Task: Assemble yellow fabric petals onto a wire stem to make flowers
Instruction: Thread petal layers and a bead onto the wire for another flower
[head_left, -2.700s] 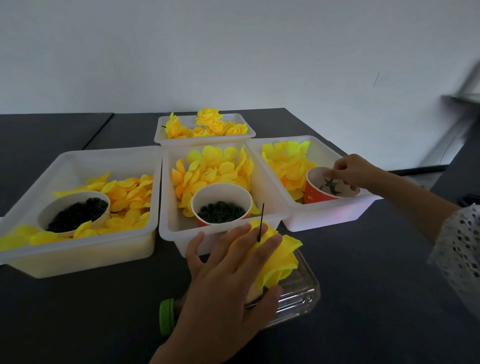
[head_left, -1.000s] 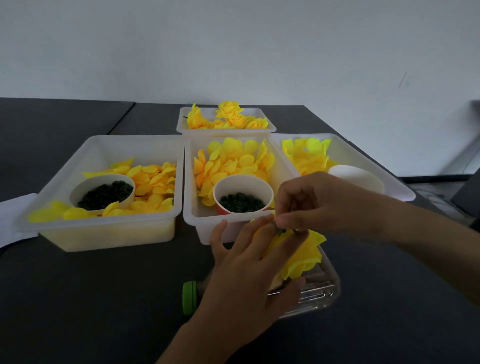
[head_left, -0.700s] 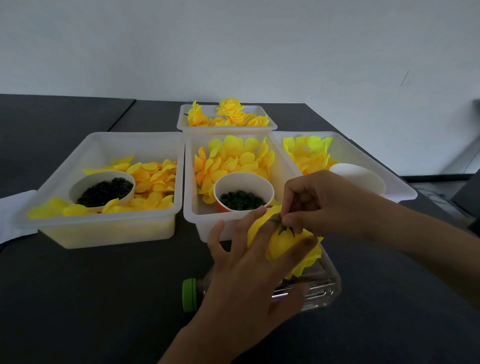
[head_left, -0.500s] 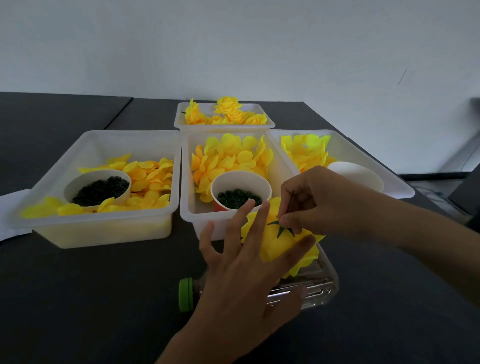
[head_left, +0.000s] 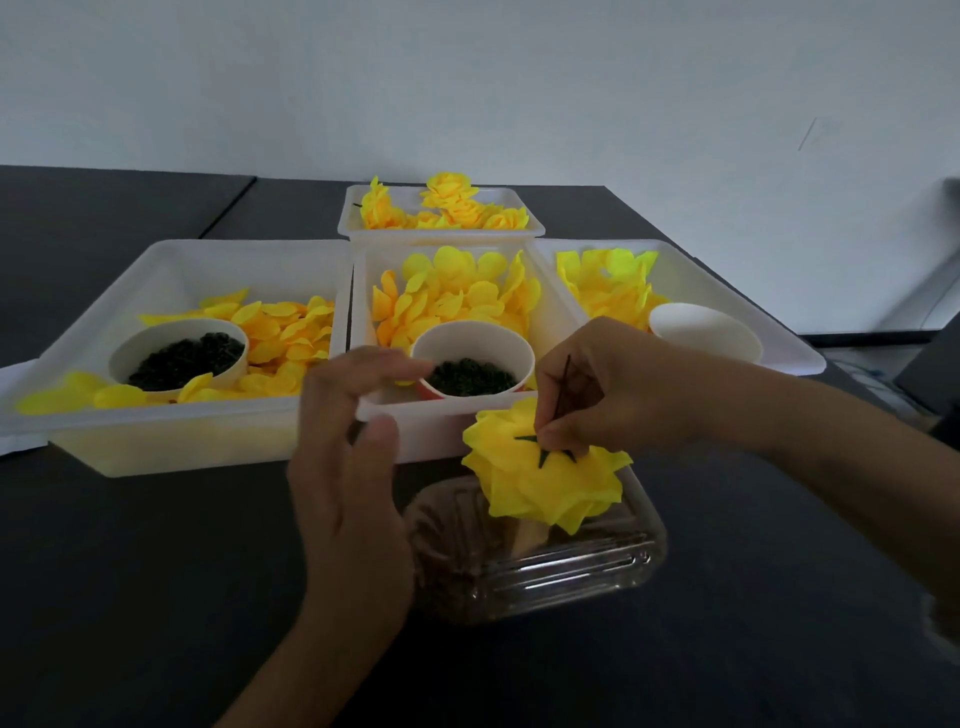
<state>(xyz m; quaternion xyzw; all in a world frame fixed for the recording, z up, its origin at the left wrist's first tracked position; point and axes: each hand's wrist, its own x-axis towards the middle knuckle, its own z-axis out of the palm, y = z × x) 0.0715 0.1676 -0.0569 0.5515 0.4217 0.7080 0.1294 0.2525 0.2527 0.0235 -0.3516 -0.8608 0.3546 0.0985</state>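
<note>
A yellow fabric flower (head_left: 545, 478) lies upside down over a clear plastic container (head_left: 535, 556). A small green star-shaped sepal (head_left: 543, 451) sits on its back, threaded on a thin dark wire stem (head_left: 562, 382) that points up. My right hand (head_left: 613, 395) pinches the stem just above the sepal. My left hand (head_left: 348, 467) hovers to the left of the flower, fingers relaxed and spread, holding nothing.
Three white trays of loose yellow petals stand behind: left tray (head_left: 171, 457), middle tray (head_left: 363, 322), right tray (head_left: 779, 332). Cups of dark green pieces (head_left: 176, 358) (head_left: 475, 376) sit in two; a white cup (head_left: 701, 332) in the right. A far tray (head_left: 441, 228) holds finished flowers.
My left hand has lifted off the flower and drawn away to the left. My right hand has kept its pinch on the stem, with the sepal pushed down onto the petals.
</note>
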